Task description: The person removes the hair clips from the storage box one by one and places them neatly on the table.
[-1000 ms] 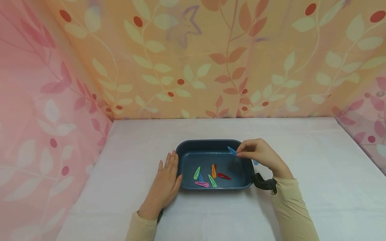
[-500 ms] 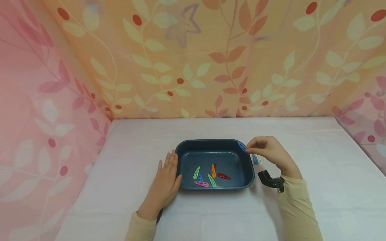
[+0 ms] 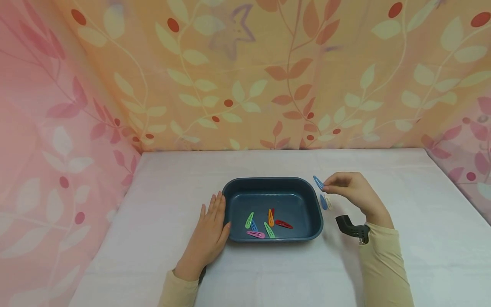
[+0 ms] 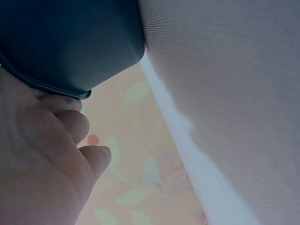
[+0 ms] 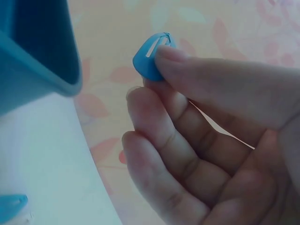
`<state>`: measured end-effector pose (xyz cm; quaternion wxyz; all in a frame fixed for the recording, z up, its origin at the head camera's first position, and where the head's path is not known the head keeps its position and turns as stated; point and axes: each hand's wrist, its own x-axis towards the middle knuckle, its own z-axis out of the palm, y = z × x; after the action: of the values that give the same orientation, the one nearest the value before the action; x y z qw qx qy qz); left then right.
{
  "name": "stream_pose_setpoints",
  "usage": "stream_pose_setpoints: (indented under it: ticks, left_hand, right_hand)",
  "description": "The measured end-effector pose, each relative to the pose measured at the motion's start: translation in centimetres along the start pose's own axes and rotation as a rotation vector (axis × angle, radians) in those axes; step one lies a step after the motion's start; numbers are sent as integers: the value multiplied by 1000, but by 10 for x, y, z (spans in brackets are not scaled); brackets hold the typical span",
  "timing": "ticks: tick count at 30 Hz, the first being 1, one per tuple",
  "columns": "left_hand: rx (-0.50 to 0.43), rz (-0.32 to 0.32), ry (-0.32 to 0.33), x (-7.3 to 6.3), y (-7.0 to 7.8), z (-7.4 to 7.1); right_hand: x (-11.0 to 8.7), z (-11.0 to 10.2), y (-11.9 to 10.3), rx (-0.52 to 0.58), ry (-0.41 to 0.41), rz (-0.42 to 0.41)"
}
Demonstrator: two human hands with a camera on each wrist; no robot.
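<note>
My right hand (image 3: 354,192) pinches a blue snap hair clip (image 5: 152,58) between thumb and index finger, just past the right end of a dark blue tray (image 3: 276,183). Below that hand, a second blue hair clip (image 3: 324,202) and a pale cream clip (image 3: 328,201) lie side by side on the white cloth. My left hand (image 3: 209,230) rests with straight fingers along the tray's left rim; the left wrist view has its fingers (image 4: 75,124) at the rim's edge. Inside the tray lie an orange clip (image 3: 270,217), a pink clip (image 3: 255,234), a dark red clip (image 3: 284,224) and several others.
A white cloth (image 3: 172,179) covers the table. Floral curtains (image 3: 245,85) stand behind it and along both sides. A black wrist mount (image 3: 352,229) sticks out from the right sleeve towards the tray.
The right hand has moved right, carrying the blue hair clip from above the tray's inside to beyond its right rim. The left hand and the clips in the tray keep their places.
</note>
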<state>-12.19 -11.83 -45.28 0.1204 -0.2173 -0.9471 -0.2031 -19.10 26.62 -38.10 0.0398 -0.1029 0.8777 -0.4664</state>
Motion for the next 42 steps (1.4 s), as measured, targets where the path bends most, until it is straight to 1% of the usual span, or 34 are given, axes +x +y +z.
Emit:
stream_pose_setpoints:
  ticks: [6,12,17,22,29,33,38,42]
  left_hand:
    - [-3,-6,-6,0,0,0]
    - [-6,-1,-1,0,0,0]
    - [-2,9,8,0,-1,0]
    - [0,19,19,0,-1,0]
    - [-2,15,15,0,0,0]
    - [-2,11,12,0,0,0]
    - [-7,6,9,0,0,-1]
    - [-11,6,9,0,-1,0]
  right_hand:
    - [-3,-8,7,-6,26,33]
    - [-4,-16,12,-41,-3,88]
    - [-5,-19,18,-48,-26,124]
    - [-4,-21,25,-44,-46,135]
    - [0,-19,42,5,-72,134]
    - [1,-17,51,2,-77,165]
    - [1,-17,59,16,-104,199]
    - [2,-17,62,-15,-111,223]
